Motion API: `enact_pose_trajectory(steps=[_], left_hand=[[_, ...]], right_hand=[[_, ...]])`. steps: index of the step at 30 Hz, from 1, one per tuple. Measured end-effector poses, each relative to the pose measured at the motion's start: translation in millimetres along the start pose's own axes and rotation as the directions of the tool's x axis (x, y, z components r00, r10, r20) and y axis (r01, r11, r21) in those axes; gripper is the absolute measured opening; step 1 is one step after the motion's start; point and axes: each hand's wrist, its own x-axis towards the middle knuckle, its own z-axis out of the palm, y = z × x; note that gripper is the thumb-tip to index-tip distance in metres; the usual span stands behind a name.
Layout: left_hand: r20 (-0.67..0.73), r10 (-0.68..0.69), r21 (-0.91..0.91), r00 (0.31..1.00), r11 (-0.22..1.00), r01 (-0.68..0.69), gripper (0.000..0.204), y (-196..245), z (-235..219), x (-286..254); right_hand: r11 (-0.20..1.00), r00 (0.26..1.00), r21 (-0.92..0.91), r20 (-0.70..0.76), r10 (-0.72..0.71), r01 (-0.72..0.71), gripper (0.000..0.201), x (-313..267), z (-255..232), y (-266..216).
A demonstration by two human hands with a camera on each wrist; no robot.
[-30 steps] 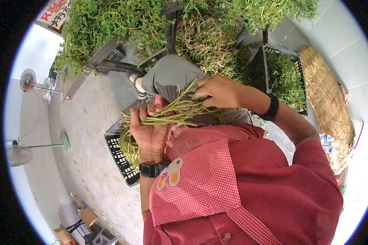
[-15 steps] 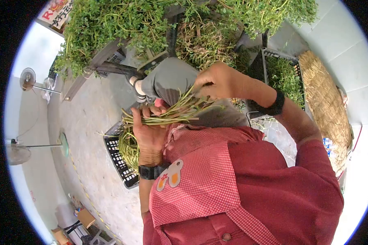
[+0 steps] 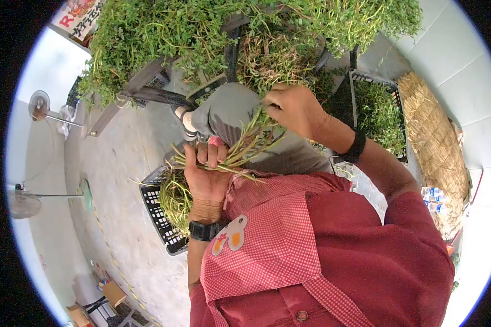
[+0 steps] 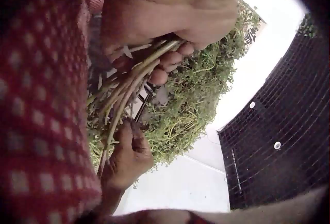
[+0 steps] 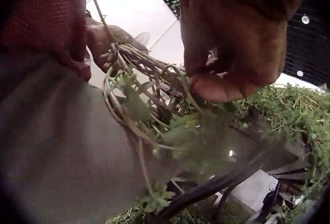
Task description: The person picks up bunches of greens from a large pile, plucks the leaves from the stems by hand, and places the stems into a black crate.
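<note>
In the head view my left hand (image 3: 208,173) grips a bunch of thin green stems (image 3: 243,150), its fingers curled over them. The cut-looking ends stick out past the thumb, and the leafy ends fan out toward the knee. My right hand (image 3: 295,109), thumb and fingers curled, pinches leafy tips at the far end of the bunch. The right wrist view has those leaves (image 5: 180,128) close under the right fingers, partly blurred. In the left wrist view, the stems (image 4: 126,90) run from the left hand down toward the right one.
A black crate (image 3: 161,212) with stems stands below the left hand. Heaps of leafy greens (image 3: 163,49) cover a raised rack ahead. Another crate (image 3: 379,111) of greens is at the right, beside a woven straw roll (image 3: 431,147). Fans (image 3: 39,106) stand at the left.
My right hand has lifted off the middle of the bunch and moved up to its leafy tips. The left hand keeps its grip; the stems are spread and tilted more upward.
</note>
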Motion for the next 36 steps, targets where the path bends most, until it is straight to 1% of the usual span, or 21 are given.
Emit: enact_pose_trajectory(steps=[3,4,5,6,7,8,9,13,14,15,16,17,18,19,21,24,26,29,31,34,36], left_hand=[[-0.033,0.013,0.025,0.999,1.000,-0.012,0.046,-0.7,6.1,-4.3],[-0.033,0.018,0.040,0.999,0.999,-0.017,0.046,-0.1,8.3,-4.9],[-0.033,0.025,0.034,0.999,0.999,-0.024,0.046,2.4,2.8,-5.0],[-0.034,0.021,-0.013,0.999,1.000,-0.021,0.047,6.9,-7.4,-6.0],[-0.036,0.015,-0.058,0.999,0.998,-0.017,0.047,9.3,-11.7,-7.5],[-0.142,0.038,-0.079,0.989,0.996,-0.050,0.047,9.4,-13.9,-6.9],[-0.145,0.036,-0.079,0.989,0.996,-0.048,0.047,9.1,-13.1,-5.8],[-0.168,0.041,-0.112,0.985,0.992,-0.060,0.048,7.9,-13.1,-3.5],[-0.124,0.045,-0.132,0.991,0.989,-0.062,0.046,8.0,-19.5,-3.0],[-0.078,0.054,-0.151,0.996,0.986,-0.065,0.045,8.4,-21.3,-2.8],[-0.079,0.057,-0.148,0.995,0.987,-0.068,0.045,9.2,-21.9,-3.4],[-0.087,0.062,-0.146,0.994,0.986,-0.075,0.045,9.9,-21.9,-3.6],[-0.095,0.065,-0.146,0.993,0.986,-0.079,0.046,9.9,-21.4,-3.9],[-0.098,0.063,-0.146,0.993,0.986,-0.077,0.046,9.5,-20.7,-4.1],[-0.076,0.063,-0.181,0.995,0.981,-0.076,0.047,8.9,-19.7,-4.5],[-0.071,0.068,-0.139,0.995,0.987,-0.077,0.048,8.4,-20.3,-3.8],[-0.036,0.078,-0.133,0.996,0.988,-0.082,0.049,9.5,-25.8,-2.2],[-0.006,0.103,-0.127,0.995,0.987,-0.103,0.051,11.8,-23.4,-2.4],[-0.014,0.112,-0.123,0.994,0.986,-0.113,0.053,12.1,-19.6,-3.1],[-0.036,0.163,-0.080,0.986,0.983,-0.165,0.055,10.9,-16.6,-2.3],[0.015,0.187,-0.047,0.982,0.981,-0.186,0.055,11.1,-16.5,-2.2]], right_hand=[[0.997,0.995,0.069,-0.082,0.052,-0.046,0.016,-1.6,6.0,4.7],[0.888,0.953,0.350,0.058,0.297,-0.298,0.016,-0.7,-3.2,4.4],[0.643,0.843,0.554,0.259,0.471,-0.529,0.017,-1.7,-11.1,6.2],[0.400,0.795,0.766,0.229,0.561,-0.503,0.021,-3.9,-19.9,22.3],[0.400,0.795,0.765,0.233,0.560,-0.505,0.021,-4.9,-26.1,33.4],[0.185,0.785,0.911,0.199,0.587,-0.369,0.021,-5.5,-31.6,42.5],[-0.040,0.763,0.981,0.174,0.622,-0.191,0.021,-3.5,-37.9,40.8],[-0.177,0.768,0.950,0.311,0.560,-0.256,0.023,-15.2,-49.9,27.2],[-0.294,0.880,0.921,0.348,0.324,-0.256,0.025,-22.3,-41.8,35.2],[-0.400,0.941,0.872,0.332,0.065,-0.281,0.027,-23.3,-40.1,36.0],[0.135,0.835,0.839,0.484,0.261,-0.528,0.025,-25.4,-39.8,35.6],[0.133,0.837,0.840,0.483,0.258,-0.526,0.025,-26.7,-34.2,31.1],[0.545,0.930,0.753,0.306,0.204,-0.367,0.022,-24.8,-28.7,17.4],[0.849,0.985,0.509,0.158,0.072,-0.144,0.020,-25.3,-25.5,6.6],[0.873,0.971,0.449,0.217,0.100,-0.190,0.016,-28.9,-25.4,-1.5],[0.908,0.977,0.412,0.213,-0.013,-0.078,0.018,-30.1,-22.7,-3.7],[0.974,0.993,0.210,0.097,0.065,-0.084,0.018,-30.6,-18.5,-1.7],[0.978,0.992,0.175,-0.042,0.120,-0.111,0.017,-18.5,-33.6,-7.2],[0.960,0.986,0.245,-0.059,0.155,-0.136,0.018,-7.6,-49.6,-13.2],[0.933,0.993,0.338,0.053,0.107,-0.119,0.020,-0.7,-54.3,-8.7],[0.974,0.978,0.223,0.191,-0.087,0.043,0.024,-2.9,-42.2,-4.5]])
